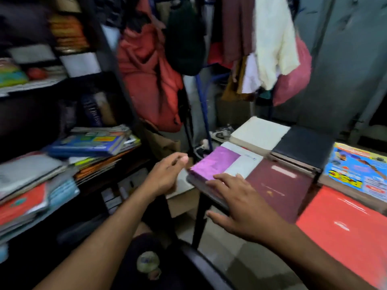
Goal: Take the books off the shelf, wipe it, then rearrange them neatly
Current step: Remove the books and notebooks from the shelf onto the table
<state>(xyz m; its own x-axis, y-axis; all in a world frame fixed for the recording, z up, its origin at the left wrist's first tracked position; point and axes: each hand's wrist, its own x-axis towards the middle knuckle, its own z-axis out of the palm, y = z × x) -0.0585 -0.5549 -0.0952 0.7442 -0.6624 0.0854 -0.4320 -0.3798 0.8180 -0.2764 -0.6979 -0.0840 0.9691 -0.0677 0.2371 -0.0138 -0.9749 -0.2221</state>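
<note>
- Shelf, left of the frame: dark unit, several tiers. The middle tier carries a slumped stack of books lying flat, spines toward the viewer; more sit in a lower stack at the left edge. Judged: clearing only partly done, wiping not begun; no cloth seen.
- Surface, centre right: dark-legged, serving as the holding place for books already removed. Laid flat, side by side and in low stacks, probably so each cover shows and sorting is easy later.
- Items on it: purple book at the near-left corner; maroon book just beside it; cream book and black book behind; bright comic-style cover at right; red folder at lower right.
- Right hand, lower centre: grip spread apart, fingers straight, palm down. Fingertips touch the near edge of the purple book; thumb over the surface's edge. Nothing clasped; judged to be squaring or steadying the stack.
- Left hand, centre: grip loosely apart, empty, hanging between shelf and surface, just beside the purple book's left corner. Contact cannot be told, owing to blur.
- Background, upper centre: hanging clothes, not part of the task.
</note>
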